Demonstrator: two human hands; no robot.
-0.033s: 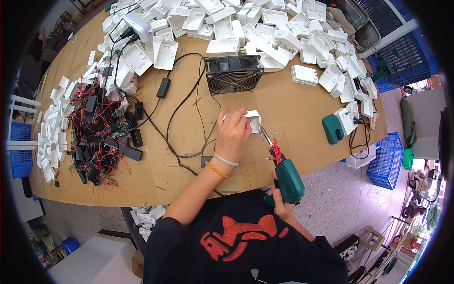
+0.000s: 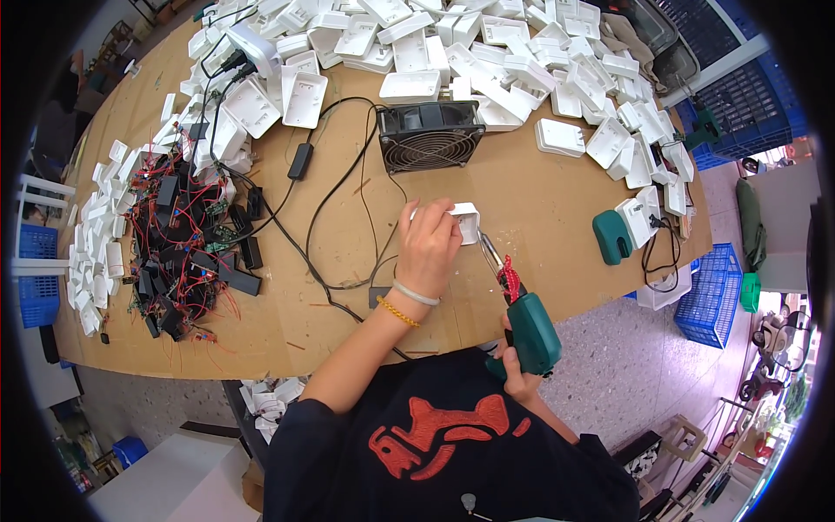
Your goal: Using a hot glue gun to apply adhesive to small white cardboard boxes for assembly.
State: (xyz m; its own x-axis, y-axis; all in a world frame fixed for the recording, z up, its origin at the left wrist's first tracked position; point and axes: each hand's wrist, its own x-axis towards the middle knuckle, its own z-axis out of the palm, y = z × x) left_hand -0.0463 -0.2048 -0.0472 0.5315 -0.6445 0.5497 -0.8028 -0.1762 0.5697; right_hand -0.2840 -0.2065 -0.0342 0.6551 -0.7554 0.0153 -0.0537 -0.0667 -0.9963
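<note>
- A person in a dark shirt with a red print works at a brown wooden bench (image 2: 539,200), seen from the head camera looking down.
- The left hand (image 2: 430,239) is curled, fingers closed over a small white plastic casing (image 2: 467,222) and pressing it against the bench just below a black square fan (image 2: 430,137).
- Two bracelets, one pale and one of gold beads, circle the left wrist.
- The right hand (image 2: 515,374) is wrapped tight around the grip of a green electric screwdriver (image 2: 529,326), near the bench's front edge.
- The screwdriver's metal tip angles up and to the left, meeting the white casing at its lower right side.
- A red coiled cord (image 2: 509,280) is wound around the tool's neck.
- Heaps of white plastic shells (image 2: 513,61) cover the far side of the bench, behind the fan.
- At the person's left, a tangle of black parts and red wires (image 2: 187,252) lies beside more small white pieces.
- Black cables (image 2: 335,196) loop across the bench between the fan and that tangle.
- A second green tool holder (image 2: 611,237) stands to the right, well apart from the hands.
- Blue crates (image 2: 709,291) sit on the floor beyond the bench's right end.
</note>
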